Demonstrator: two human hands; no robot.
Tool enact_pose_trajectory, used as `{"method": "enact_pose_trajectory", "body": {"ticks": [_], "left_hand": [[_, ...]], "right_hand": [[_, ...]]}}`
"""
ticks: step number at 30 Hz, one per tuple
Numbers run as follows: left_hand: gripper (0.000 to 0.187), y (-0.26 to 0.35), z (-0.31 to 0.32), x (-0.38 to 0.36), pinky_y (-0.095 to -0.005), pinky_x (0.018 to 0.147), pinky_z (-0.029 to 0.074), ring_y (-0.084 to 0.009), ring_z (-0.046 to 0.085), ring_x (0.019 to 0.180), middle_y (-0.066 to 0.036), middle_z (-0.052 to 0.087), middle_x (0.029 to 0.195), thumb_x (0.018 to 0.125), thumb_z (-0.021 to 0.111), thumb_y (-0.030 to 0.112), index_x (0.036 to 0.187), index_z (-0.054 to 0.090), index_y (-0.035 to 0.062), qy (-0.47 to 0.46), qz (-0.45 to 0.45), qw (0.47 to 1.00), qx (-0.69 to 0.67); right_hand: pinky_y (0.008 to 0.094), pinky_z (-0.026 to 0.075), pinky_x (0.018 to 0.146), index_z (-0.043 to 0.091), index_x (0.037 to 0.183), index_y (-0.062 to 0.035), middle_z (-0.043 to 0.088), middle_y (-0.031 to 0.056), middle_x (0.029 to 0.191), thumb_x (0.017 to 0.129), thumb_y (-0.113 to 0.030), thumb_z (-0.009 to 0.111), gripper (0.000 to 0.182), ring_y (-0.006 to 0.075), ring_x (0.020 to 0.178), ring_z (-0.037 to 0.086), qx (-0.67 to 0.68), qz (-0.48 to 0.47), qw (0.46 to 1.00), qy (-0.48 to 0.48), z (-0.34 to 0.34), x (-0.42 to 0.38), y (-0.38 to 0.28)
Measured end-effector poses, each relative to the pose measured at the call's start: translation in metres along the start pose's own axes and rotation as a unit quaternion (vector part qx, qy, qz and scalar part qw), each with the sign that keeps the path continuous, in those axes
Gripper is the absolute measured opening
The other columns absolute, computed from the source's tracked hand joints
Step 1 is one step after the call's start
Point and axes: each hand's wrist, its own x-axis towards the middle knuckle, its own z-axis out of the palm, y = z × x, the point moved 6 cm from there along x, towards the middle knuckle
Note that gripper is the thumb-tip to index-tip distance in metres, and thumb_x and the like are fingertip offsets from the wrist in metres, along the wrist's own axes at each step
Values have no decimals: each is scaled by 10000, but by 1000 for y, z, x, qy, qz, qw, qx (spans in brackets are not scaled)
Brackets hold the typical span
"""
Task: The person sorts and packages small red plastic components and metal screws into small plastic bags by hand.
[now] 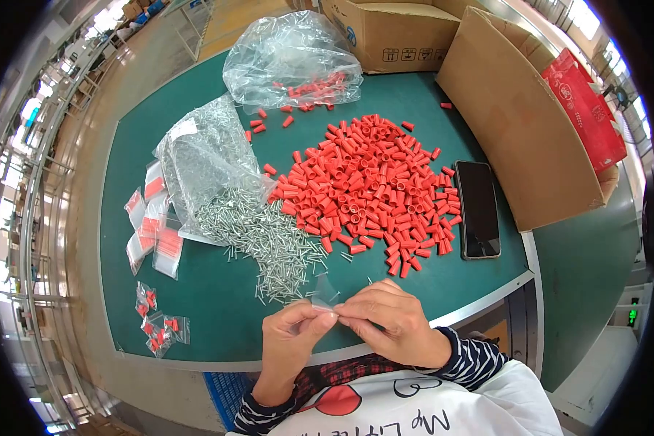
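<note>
Near the front edge of the table, my left hand [294, 338] and my right hand [394, 320] pinch a small clear plastic bag [325, 293] between their fingertips. Whether anything is inside the bag, I cannot make out. Just beyond it lies a heap of silver screws [280, 254], spilling from a large clear bag [207, 156]. To the right of that heap spreads a big pile of red, hollow, cone-shaped plastic caps [370, 182]. Small clear bags with red caps inside [163, 333] rest at the left front.
Flat packets with red contents [168, 247] lie at the left of the green table [218, 320]. A black phone [478, 211] is at the right. Cardboard boxes [509, 123] stand behind, and another clear bag [291, 54] holds more red caps at the back.
</note>
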Motion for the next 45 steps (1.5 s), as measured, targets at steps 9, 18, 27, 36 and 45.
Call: {"method": "enact_pose_trajectory", "body": {"ticks": [9, 18, 27, 36, 45], "left_hand": [[92, 14, 4, -6, -239, 499, 274, -64, 379, 568, 11, 482, 644, 865, 714, 87, 892, 713, -1, 7, 91, 976, 198], [170, 35, 18, -16, -263, 482, 279, -103, 388, 542, -25, 480, 630, 885, 702, 130, 817, 654, -19, 8, 227, 918, 326], [70, 39, 23, -19, -289, 440, 376, -177, 513, 502, -80, 558, 649, 826, 712, 41, 797, 655, 12, 11, 235, 909, 343], [70, 40, 24, -22, -280, 445, 354, -150, 479, 498, -59, 526, 633, 836, 707, 46, 802, 653, 16, -26, 186, 927, 326], [103, 30, 12, -15, -234, 498, 249, -43, 340, 575, 16, 427, 687, 867, 673, 36, 808, 621, -29, 30, 107, 962, 251]], "right_hand": [[338, 452, 722, 700, 964, -45, 693, 68, 890, 761, -82, 760, 215, 244, 793, 634, -56, 15, 998, -30, 2, 0, -6], [358, 420, 695, 661, 948, -53, 663, 55, 893, 807, -99, 686, 151, 241, 797, 603, -48, 5, 998, -37, 2, -10, -3], [371, 410, 656, 595, 845, -39, 587, 68, 772, 784, -65, 667, 98, 253, 706, 563, -88, -19, 996, -6, 3, -10, -10], [370, 410, 640, 580, 851, -38, 601, 70, 786, 782, -56, 679, 122, 261, 709, 569, -145, -44, 987, 47, 2, -5, -10], [377, 462, 741, 592, 889, -28, 606, 79, 822, 762, -24, 676, 151, 280, 770, 588, -3, 22, 1000, 6, 1, -4, 6]]}}
